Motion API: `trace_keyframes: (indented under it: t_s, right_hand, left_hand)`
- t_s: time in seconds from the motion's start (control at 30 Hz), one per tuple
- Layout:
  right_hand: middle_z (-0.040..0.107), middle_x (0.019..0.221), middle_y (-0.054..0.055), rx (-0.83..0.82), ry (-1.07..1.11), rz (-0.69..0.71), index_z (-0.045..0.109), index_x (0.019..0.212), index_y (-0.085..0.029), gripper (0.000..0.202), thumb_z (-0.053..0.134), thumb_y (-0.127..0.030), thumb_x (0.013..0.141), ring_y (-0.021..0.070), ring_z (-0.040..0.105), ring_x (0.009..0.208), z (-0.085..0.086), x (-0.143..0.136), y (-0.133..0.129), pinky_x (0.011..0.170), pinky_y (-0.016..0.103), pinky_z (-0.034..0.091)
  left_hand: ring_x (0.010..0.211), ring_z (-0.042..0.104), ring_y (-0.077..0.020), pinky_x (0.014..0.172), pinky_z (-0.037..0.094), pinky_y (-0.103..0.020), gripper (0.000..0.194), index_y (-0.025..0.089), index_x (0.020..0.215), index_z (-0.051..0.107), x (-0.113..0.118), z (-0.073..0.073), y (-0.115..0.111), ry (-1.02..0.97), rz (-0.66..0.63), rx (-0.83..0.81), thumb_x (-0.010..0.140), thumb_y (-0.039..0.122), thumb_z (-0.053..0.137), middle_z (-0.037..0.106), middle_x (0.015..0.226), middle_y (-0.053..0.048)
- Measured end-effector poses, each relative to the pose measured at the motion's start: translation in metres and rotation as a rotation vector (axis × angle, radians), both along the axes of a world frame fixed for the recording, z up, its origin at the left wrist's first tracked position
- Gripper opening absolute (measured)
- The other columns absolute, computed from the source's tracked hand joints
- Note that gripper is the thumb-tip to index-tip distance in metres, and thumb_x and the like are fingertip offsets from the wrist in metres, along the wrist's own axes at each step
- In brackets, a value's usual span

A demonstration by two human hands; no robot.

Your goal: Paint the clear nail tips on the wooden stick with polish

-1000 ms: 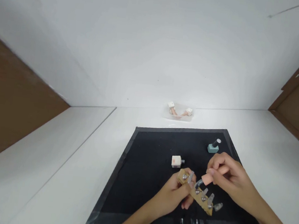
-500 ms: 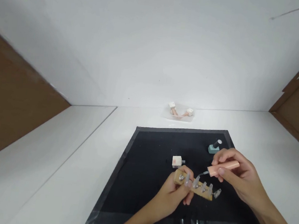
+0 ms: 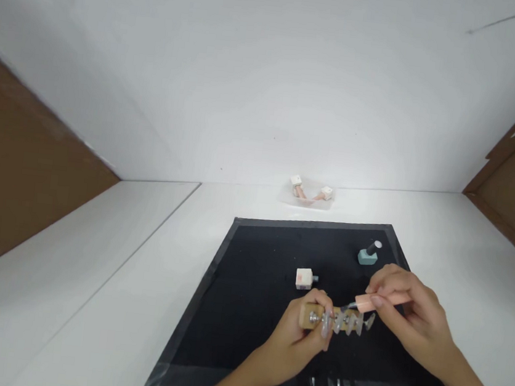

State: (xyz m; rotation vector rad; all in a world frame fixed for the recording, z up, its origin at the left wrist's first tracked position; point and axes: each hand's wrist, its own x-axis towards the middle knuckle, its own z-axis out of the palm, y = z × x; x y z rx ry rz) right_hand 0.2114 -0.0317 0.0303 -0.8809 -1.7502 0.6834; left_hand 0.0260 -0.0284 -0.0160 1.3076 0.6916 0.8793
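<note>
Low at the centre right, my left hand (image 3: 295,340) is closed round a short wooden bar (image 3: 308,316). Several clear nail tips (image 3: 350,323) stand in a row on metal mounts along the bar. My right hand (image 3: 411,313) pinches a peach-coloured cap (image 3: 368,302) with a small brush. The brush tip is at one of the middle nail tips, and whether it touches is too small to tell. Just beyond my left hand, a white bottle (image 3: 304,279) lies on its side, its neck uncapped and pointing right.
A black mat (image 3: 260,249) lies under both hands. A teal bottle (image 3: 367,257) with a dark cap stands at its back right. Behind the mat, a clear tray (image 3: 307,203) holds two white-and-peach bottles. Brown cardboard panels (image 3: 18,172) flank the white table.
My left hand has turned the wooden bar nearly level, its right end raised. My right hand has shifted slightly down with the cap, which is tilted less steeply.
</note>
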Motion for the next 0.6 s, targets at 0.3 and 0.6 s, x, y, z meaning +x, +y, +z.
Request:
trace_keyframes:
  t_s: [0.3, 0.6]
  right_hand:
    - [0.056, 0.07, 0.001, 0.037, -0.013, 0.014, 0.051, 0.082, -0.023, 0.012, 0.053, -0.011, 0.085, 0.0148, 0.057, 0.062, 0.0013, -0.0016, 0.0001, 0.052, 0.025, 0.047]
    - [0.055, 0.071, 0.0, 0.009, -0.023, -0.014, 0.049, 0.081, -0.023, 0.013, 0.053, -0.011, 0.085, 0.0144, 0.056, 0.063, -0.0042, -0.0024, 0.0004, 0.054, 0.026, 0.046]
  left_hand:
    - [0.043, 0.037, -0.007, 0.047, 0.031, -0.02, 0.032, 0.02, 0.076, 0.042, 0.0008, 0.0009, 0.0009, -0.044, -0.003, -0.016, 0.082, 0.05, 0.051, 0.041, 0.049, 0.007]
    - [0.044, 0.037, -0.0067, 0.048, 0.031, -0.02, 0.031, 0.02, 0.077, 0.04, 0.0011, -0.0014, 0.0007, -0.045, -0.024, 0.004, 0.083, 0.05, 0.048, 0.04, 0.05, 0.007]
